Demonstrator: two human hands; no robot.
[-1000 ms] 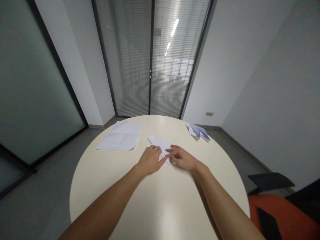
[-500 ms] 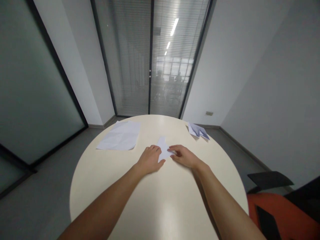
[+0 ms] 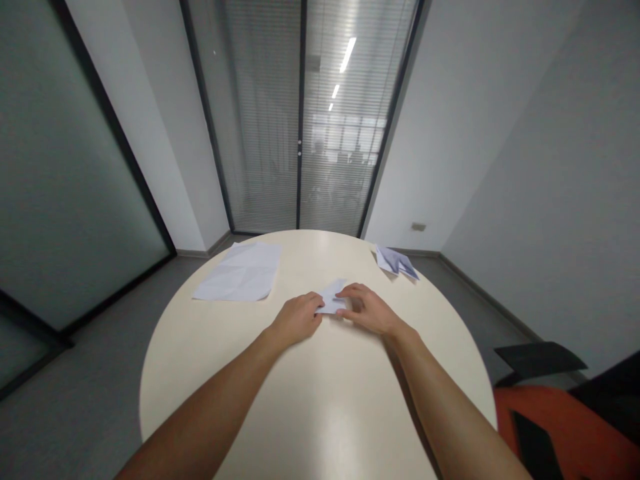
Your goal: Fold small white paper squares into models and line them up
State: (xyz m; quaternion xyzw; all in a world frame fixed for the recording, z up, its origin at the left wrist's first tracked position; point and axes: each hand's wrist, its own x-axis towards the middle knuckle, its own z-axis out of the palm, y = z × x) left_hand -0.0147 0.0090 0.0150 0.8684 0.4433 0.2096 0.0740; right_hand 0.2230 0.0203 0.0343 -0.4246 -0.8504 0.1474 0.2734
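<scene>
Steadying a small folded paper point(image 3: 330, 305) on the desk point(image 3: 300, 400)

A creased sheet point(image 3: 240, 272) is lying at left. The left hand point(image 3: 297, 317) is pinching the folded paper's left end, its fingers curled in. The paper is lying between both hands, its long axis apparently slanting away rightward, neither hand being clearly nearer. The right hand point(image 3: 367, 310) is touching its right side, thumb and fingers parted; whether it is gripping is unclear. A bent paper point(image 3: 395, 261) is resting farther right.

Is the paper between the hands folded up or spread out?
Folded: the paper between left hand and right hand has slanted edges and what look like layers; the sheet farther left lies spread.
</scene>
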